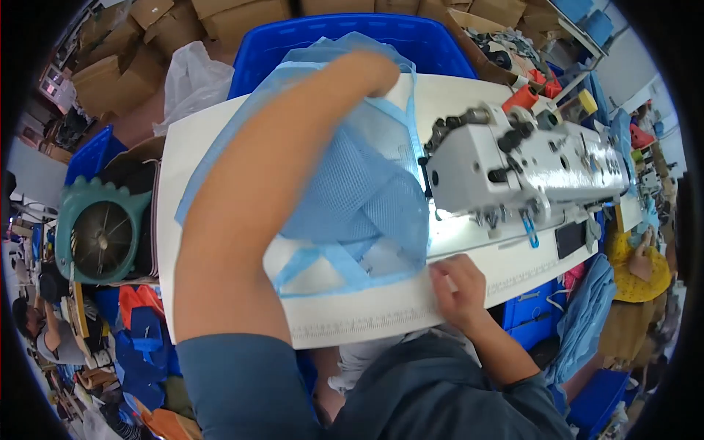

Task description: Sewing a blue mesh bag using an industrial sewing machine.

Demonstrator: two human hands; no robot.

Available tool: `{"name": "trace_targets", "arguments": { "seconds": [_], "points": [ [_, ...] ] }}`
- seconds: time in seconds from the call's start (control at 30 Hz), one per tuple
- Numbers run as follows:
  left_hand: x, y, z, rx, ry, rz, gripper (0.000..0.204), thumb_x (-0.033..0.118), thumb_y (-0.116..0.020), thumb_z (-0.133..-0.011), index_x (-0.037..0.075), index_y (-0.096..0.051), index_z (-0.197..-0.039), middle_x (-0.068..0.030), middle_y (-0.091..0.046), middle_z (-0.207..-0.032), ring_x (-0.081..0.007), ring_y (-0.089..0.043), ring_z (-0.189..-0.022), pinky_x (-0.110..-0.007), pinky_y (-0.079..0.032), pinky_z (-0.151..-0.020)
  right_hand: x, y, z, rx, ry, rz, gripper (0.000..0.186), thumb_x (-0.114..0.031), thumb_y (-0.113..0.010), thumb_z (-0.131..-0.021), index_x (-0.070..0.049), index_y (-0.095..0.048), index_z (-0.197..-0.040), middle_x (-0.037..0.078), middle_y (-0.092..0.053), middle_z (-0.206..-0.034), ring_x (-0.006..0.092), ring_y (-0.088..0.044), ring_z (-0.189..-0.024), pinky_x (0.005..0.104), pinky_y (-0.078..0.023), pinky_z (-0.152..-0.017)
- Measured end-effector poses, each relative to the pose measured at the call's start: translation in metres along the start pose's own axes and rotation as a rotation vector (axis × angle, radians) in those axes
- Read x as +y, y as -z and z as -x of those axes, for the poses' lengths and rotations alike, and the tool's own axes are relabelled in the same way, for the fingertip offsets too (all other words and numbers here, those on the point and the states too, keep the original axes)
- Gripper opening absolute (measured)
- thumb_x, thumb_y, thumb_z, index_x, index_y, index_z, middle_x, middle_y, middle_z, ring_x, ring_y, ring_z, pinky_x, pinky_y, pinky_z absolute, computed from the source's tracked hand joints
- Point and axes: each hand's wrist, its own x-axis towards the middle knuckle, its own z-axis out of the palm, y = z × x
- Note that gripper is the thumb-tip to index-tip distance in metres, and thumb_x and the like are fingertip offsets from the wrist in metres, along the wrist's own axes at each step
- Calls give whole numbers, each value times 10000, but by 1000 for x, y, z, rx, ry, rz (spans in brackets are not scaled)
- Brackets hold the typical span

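Note:
A light blue mesh fabric piece (345,183) with pale blue binding strips lies bunched across the white sewing table (352,323). My left arm reaches over it, and my left hand (372,72) is at its far edge, smeared by motion, its fingers not readable. Close to the fabric's near right corner, my right hand (460,290) rests on the table with curled fingers. Whether a bit of the binding is between those fingers is hidden. The white sewing machine (506,165) stands right of the fabric, its needle end beside the fabric's right edge.
Behind the table sits a blue plastic bin (433,44), with the fabric's far end reaching over it. A green round fan (103,233) stands at the left. Thread spools (521,99) top the machine. Blue fabric (583,315) hangs at the right; another person (55,330) is far left.

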Motion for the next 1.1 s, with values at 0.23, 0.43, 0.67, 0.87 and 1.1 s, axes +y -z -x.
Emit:
{"name": "trace_targets", "arguments": {
  "seconds": [0.23,0.43,0.67,0.87,1.1],
  "points": [
    [13,-109,-45,322,-40,550,411,317,-702,-998,58,-766,-1311,-175,-704,-1369,-353,-648,-1310,-545,-504,-1108,38,-3,-26,-10,-357,-12,80,-36,-745,-976,-7,-757,-1050,117,-729,-912,242,-705,-719,352,-545,-617],
    [11,-114,-46,426,-59,490,294,311,-692,-1016,75,-776,-1170,-139,-693,-1195,-321,-647,-1181,-472,-506,-1050,44,-2,-27,-78,-389,-1,79,32,-696,-972,15,-748,-1030,118,-737,-935,209,-691,-776,309,-535,-677],
    [20,-133,-63,763,-280,485,305,55,-645,-954,84,-713,-1250,-133,-678,-1279,-305,-616,-1283,-470,-471,-1129,43,-3,-26,-92,-425,-1,74,46,-694,-961,8,-743,-1002,111,-732,-900,211,-683,-732,320,-531,-658],
    [11,-104,-52,536,-405,351,374,-89,-647,-844,70,-703,-1178,-126,-690,-1286,-302,-586,-1370,-481,-398,-1249,43,-2,-25,-80,-359,35,101,44,-698,-946,12,-745,-1030,116,-729,-919,233,-686,-738,324,-538,-659],
    [-24,-69,42,927,-432,105,183,14,-677,-895,67,-695,-1069,-136,-714,-1029,-358,-684,-1116,-487,-531,-1063,-12,-25,-67,61,153,36,463,-114,-822,-867,-37,-726,-1314,198,-658,-1428,369,-692,-1124,457,-580,-929]
  ]
}}
